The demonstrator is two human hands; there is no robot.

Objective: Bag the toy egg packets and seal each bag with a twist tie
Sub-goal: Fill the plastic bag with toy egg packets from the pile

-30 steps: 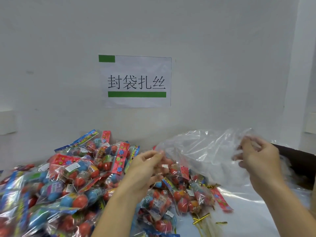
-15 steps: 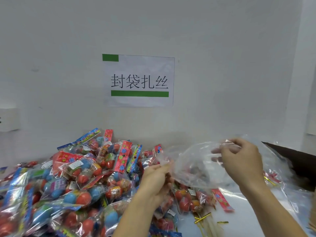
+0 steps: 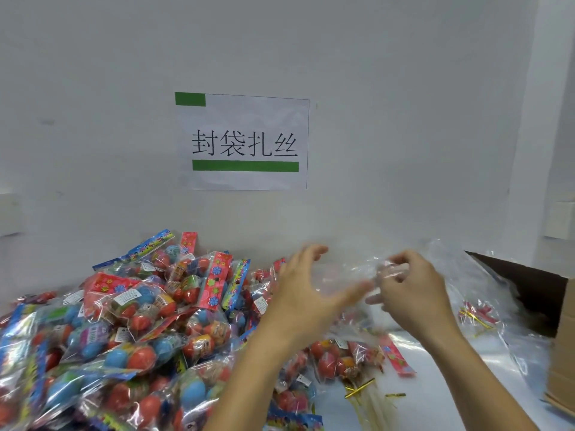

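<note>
early stage, by the look of it. clear bag point(image 3: 351, 281) up at centre, empty, not yet loaded. right hand point(image 3: 410, 290) pinching its film; left hand point(image 3: 306, 293) spread with fingers straight, touching it at 9 o'clock. toy egg packets point(image 3: 130, 321) heaped on counter point(image 3: 435, 384) at 8 o'clock. twist ties point(image 3: 361, 390) lying at 5 o'clock, unused.

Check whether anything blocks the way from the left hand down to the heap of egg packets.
Nothing visible does. The left hand hovers open just above the right edge of the egg packets, with only air between. The clear bag sits rightward, gripped by the right hand.
</note>
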